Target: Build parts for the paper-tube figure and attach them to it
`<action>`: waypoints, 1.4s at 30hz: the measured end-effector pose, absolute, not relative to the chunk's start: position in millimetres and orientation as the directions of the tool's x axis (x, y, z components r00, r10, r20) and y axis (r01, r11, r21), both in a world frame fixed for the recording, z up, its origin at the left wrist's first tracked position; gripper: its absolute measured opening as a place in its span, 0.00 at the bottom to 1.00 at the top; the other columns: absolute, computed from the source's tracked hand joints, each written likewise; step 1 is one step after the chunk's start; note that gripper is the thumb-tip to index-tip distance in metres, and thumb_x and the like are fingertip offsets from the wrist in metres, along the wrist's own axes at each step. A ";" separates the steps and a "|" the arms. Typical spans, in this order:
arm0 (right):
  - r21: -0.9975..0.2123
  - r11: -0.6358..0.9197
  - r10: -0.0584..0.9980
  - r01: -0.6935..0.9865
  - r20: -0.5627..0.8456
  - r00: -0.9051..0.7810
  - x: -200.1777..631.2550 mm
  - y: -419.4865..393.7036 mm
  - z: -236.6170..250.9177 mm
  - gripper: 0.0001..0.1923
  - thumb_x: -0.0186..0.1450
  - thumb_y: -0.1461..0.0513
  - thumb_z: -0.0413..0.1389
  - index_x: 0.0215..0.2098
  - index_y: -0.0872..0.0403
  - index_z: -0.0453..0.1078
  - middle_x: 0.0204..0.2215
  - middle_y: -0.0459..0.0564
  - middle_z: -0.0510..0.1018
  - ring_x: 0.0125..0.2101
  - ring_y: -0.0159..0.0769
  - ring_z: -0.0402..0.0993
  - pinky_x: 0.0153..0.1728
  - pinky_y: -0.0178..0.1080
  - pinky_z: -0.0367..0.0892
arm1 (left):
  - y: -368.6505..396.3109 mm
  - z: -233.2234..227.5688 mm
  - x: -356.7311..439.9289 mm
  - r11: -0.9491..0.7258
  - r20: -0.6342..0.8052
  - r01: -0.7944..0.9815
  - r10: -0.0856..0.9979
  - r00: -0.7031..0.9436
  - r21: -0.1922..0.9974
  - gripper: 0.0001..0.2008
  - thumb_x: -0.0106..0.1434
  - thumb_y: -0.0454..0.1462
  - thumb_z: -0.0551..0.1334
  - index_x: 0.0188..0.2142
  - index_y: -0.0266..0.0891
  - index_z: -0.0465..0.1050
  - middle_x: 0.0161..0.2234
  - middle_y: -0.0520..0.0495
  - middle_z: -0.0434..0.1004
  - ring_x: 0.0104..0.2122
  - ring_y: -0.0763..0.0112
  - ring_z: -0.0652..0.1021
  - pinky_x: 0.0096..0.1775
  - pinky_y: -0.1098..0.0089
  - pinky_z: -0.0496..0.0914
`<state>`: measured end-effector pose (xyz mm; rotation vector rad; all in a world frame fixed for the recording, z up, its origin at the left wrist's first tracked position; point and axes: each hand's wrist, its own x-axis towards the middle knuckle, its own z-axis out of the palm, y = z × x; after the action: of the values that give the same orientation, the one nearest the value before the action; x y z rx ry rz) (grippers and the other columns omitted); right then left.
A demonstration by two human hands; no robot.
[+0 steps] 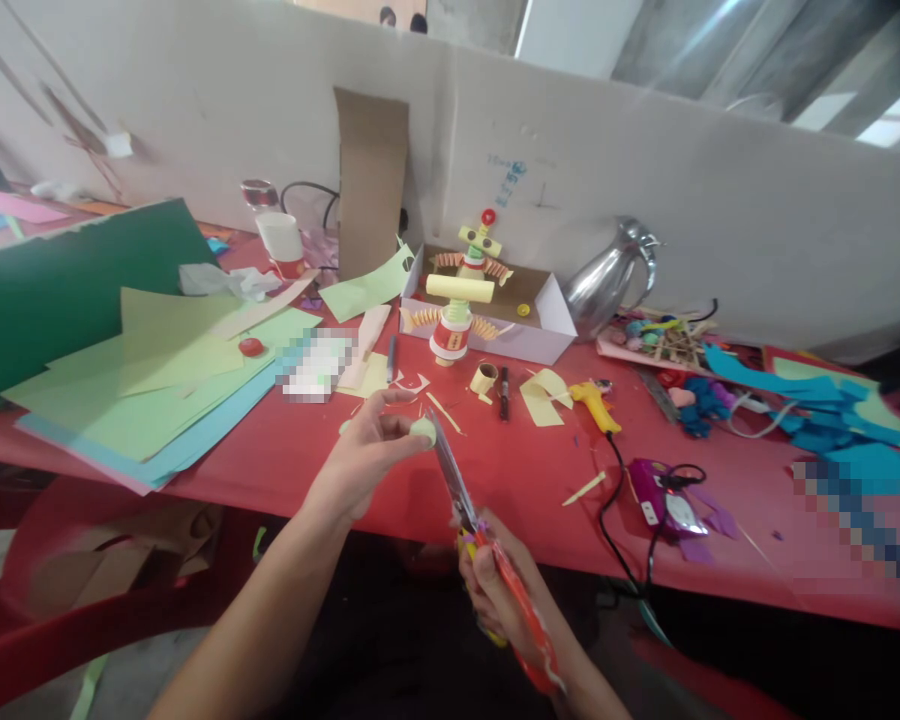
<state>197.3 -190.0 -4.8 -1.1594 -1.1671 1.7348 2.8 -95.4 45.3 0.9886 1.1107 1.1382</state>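
My left hand pinches a small pale green paper disc between thumb and fingers, just over the front of the table. My right hand is wrapped round the handles of a large pair of scissors, red and yellow at the grips. The blades point up and away, their tips right beside the disc; whether they touch it I cannot tell. Beyond my hands stands a paper figure with a red and white body, folded paper arms and a pale yellow roll on top. A similar figure is behind it.
The red table bears a yellow glue gun, a purple box with a cord, a marker and paper scraps. Green sheets lie left. A white box, a steel jug and a cardboard strip stand behind.
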 end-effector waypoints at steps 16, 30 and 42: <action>-0.942 -0.323 0.902 -0.086 -0.280 -0.329 197.8 -190.9 -9.2 0.29 0.64 0.40 0.54 0.51 0.51 0.61 0.22 0.37 0.58 0.15 0.19 0.46 0.12 0.24 0.44 | -93.7 46.5 0.6 0.149 -0.144 -0.189 0.989 0.043 0.971 0.26 0.53 0.35 0.70 0.50 0.43 0.66 0.26 0.58 0.70 0.30 0.76 0.71 0.39 0.71 0.65; -0.944 -0.327 0.902 -0.051 -0.296 -0.314 196.0 -191.7 -0.9 0.31 0.63 0.38 0.53 0.52 0.51 0.61 0.21 0.36 0.58 0.14 0.19 0.45 0.12 0.25 0.45 | -92.1 50.5 -2.4 0.149 -0.149 -0.190 0.989 0.012 0.970 0.27 0.50 0.35 0.72 0.50 0.42 0.67 0.27 0.57 0.71 0.30 0.75 0.72 0.39 0.71 0.66; -0.952 -0.302 0.908 -0.058 -0.269 -0.321 196.4 -192.7 -4.7 0.29 0.64 0.39 0.53 0.50 0.52 0.62 0.20 0.36 0.57 0.14 0.19 0.44 0.12 0.25 0.43 | -89.6 46.1 -6.1 0.117 -0.117 -0.188 0.993 0.013 0.975 0.26 0.52 0.36 0.71 0.50 0.42 0.67 0.28 0.56 0.71 0.31 0.74 0.72 0.40 0.69 0.66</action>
<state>196.4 -192.7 -4.7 -1.1737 -1.1999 1.7133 -6.1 -89.6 46.1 0.9855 1.1210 1.2052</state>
